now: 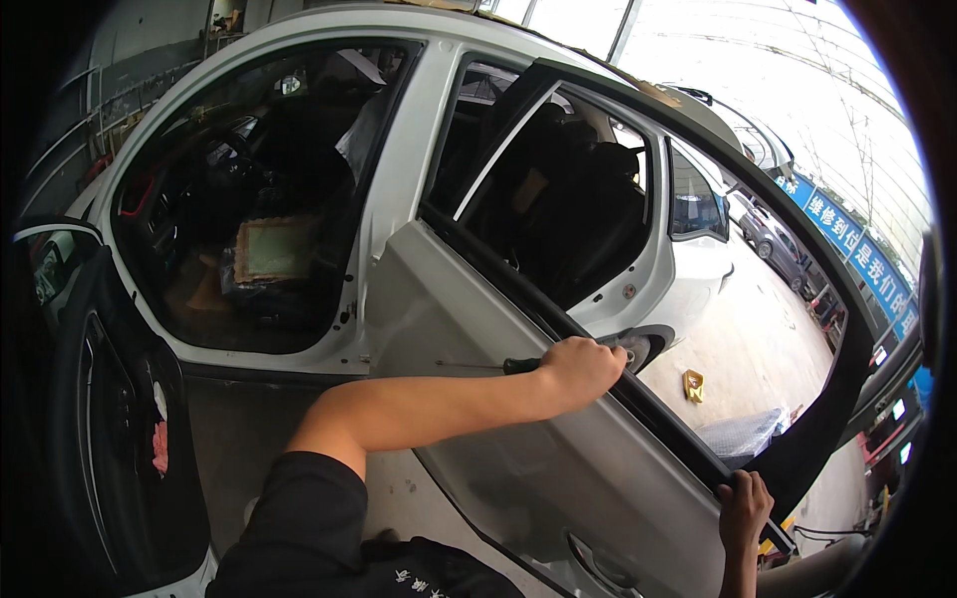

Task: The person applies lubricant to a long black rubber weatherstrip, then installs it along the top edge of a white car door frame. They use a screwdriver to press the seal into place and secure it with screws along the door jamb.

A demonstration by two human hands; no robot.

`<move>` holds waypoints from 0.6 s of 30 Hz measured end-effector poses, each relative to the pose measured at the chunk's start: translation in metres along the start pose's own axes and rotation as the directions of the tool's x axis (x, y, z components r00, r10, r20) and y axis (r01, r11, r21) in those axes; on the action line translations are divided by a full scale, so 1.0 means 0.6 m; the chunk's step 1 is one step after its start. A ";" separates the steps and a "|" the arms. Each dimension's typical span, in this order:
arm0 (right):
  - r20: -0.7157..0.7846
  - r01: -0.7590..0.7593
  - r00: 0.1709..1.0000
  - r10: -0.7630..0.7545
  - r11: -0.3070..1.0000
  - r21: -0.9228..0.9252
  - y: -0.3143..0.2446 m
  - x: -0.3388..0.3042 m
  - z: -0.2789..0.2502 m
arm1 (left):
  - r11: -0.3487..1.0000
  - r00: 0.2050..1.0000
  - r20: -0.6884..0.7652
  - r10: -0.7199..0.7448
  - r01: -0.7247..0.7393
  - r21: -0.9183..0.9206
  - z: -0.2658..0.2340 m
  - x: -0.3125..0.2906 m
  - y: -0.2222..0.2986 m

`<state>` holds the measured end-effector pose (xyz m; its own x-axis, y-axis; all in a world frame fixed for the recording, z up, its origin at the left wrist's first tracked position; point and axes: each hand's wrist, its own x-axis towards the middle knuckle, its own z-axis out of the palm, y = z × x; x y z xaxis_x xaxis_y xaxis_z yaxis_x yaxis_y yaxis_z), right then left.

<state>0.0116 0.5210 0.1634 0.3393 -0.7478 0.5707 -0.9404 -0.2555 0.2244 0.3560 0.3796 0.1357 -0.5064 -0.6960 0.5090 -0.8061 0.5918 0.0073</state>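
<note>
A person's view looking down over an open rear car door (558, 448), silver-grey, swung out from a white car (399, 149); the door's top edge, with its black window strip (638, 399), runs from the upper left down to the lower right. The left hand (578, 367) reaches across from the lower left and rests at the door's top edge, about midway along it; its fingers are closed in a fist around the dark handle of a screwdriver (498, 366). The screwdriver lies almost level, its long axis running left to right; the handle sits in the fist and the thin metal shaft points left, away from the hand, across the door's outer panel. The right hand (743, 508) is well apart, at the lower right end of the door's top edge; its fingers curl over the black strip, gripping it. The door handle (598, 568) sits near the lower edge of the panel, between the two arms. To the left, the front door (110, 419) also stands open, showing its dark inner trim.
</note>
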 end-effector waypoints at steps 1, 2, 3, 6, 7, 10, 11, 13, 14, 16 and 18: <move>0.045 -0.032 0.999 0.029 0.997 0.069 0.002 0.002 -0.004 | 0.999 1.000 -0.020 -0.022 0.021 -0.048 -0.004 -0.003 -0.004; 0.090 -0.068 0.994 0.056 0.988 0.136 0.005 0.006 -0.009 | 0.997 0.999 -0.037 -0.038 0.036 -0.061 -0.010 -0.004 -0.009; 0.136 -0.106 0.987 0.079 0.974 0.202 0.007 0.010 -0.014 | 0.996 0.997 -0.054 -0.055 0.051 -0.073 -0.017 -0.004 -0.016; 0.226 -0.179 0.969 0.101 0.916 0.359 0.025 0.010 -0.027 | 0.963 0.970 -0.175 -0.168 0.124 -0.239 -0.036 -0.018 -0.026; 0.281 -0.210 0.954 0.104 0.901 0.379 0.039 0.008 -0.034 | 0.932 0.958 -0.175 -0.227 0.161 -0.326 -0.045 -0.027 -0.024; 0.407 -0.303 0.907 0.110 0.842 0.446 0.067 0.006 -0.056 | 0.767 0.933 -0.101 -0.346 0.220 -0.603 -0.059 -0.060 -0.029; 0.452 -0.298 0.889 0.066 0.833 0.465 0.079 0.001 -0.064 | 0.695 0.922 -0.048 -0.384 0.254 -0.673 -0.060 -0.066 -0.026; 0.532 -0.339 0.846 0.024 0.795 0.503 0.093 0.003 -0.066 | 0.563 0.907 0.034 -0.420 0.290 -0.774 -0.050 -0.074 -0.031; 0.567 -0.384 0.823 0.029 0.764 0.518 0.098 0.005 -0.059 | 0.500 0.908 -0.001 -0.420 0.230 -0.835 -0.042 -0.074 -0.037; 0.603 -0.424 0.797 0.037 0.745 0.515 0.085 0.019 -0.060 | 0.107 0.868 0.319 -0.382 0.384 -0.917 -0.067 -0.081 -0.041; 0.544 -0.396 0.839 0.017 0.705 0.588 0.064 0.017 -0.062 | -0.112 0.879 0.355 -0.318 0.337 -0.935 -0.062 -0.092 -0.055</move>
<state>-0.0202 0.5265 0.2068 0.2565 -0.9651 0.0524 -0.8102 -0.2442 -0.5329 0.4218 0.4135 0.1395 -0.2976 -0.9444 0.1396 0.2058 0.0793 0.9754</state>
